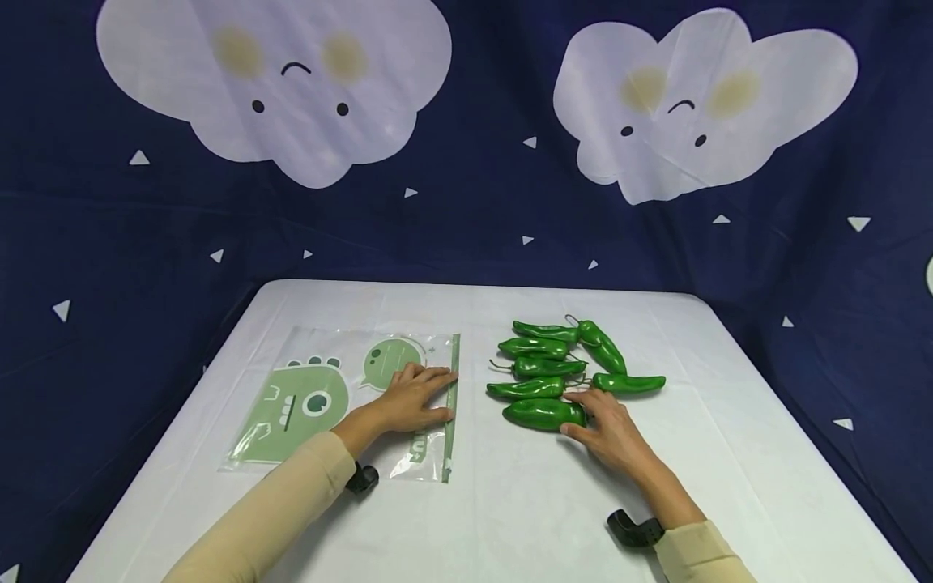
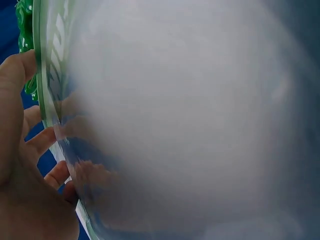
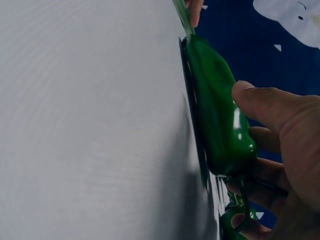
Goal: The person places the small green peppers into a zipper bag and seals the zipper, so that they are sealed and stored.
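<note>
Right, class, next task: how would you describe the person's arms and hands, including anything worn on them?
The left sleeve and right sleeve are plain beige, with no print visible. The left wrist camera and right wrist camera are black, the right one curved. The left hand and right hand wear no gloves.

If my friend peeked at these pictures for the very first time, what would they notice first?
Probably the shiny green peppers on the right half of the white table, with the right hand at the nearest one. Next, the clear bag with its green monster on the left half, under the left hand. Then the two big pale clouds with upside-down faces on the dark blue cloth behind.
</note>
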The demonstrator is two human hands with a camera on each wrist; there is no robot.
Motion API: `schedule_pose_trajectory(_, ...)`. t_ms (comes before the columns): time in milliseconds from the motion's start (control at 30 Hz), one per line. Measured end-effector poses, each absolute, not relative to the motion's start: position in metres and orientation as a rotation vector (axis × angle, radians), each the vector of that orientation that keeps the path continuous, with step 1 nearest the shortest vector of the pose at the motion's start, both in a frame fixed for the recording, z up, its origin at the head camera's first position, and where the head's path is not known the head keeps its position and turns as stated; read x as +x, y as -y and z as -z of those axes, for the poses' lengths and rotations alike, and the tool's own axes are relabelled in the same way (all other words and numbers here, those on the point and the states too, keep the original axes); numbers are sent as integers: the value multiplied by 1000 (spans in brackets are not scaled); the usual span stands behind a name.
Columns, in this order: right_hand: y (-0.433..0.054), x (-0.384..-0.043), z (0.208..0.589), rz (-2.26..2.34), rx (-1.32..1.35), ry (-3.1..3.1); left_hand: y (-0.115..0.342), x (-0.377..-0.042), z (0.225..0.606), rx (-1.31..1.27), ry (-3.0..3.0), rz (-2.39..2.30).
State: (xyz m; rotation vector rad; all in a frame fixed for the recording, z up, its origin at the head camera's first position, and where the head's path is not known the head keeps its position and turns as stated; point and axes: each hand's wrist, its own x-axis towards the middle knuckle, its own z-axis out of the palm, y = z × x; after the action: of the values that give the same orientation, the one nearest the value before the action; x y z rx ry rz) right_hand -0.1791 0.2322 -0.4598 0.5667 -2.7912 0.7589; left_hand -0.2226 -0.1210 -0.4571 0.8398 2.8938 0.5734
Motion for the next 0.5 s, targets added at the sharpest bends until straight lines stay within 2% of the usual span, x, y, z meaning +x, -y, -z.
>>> schedule_pose_trajectory(500, -235, -178, 464, -776, 542, 2806, 122, -218, 454, 894, -2872, -533)
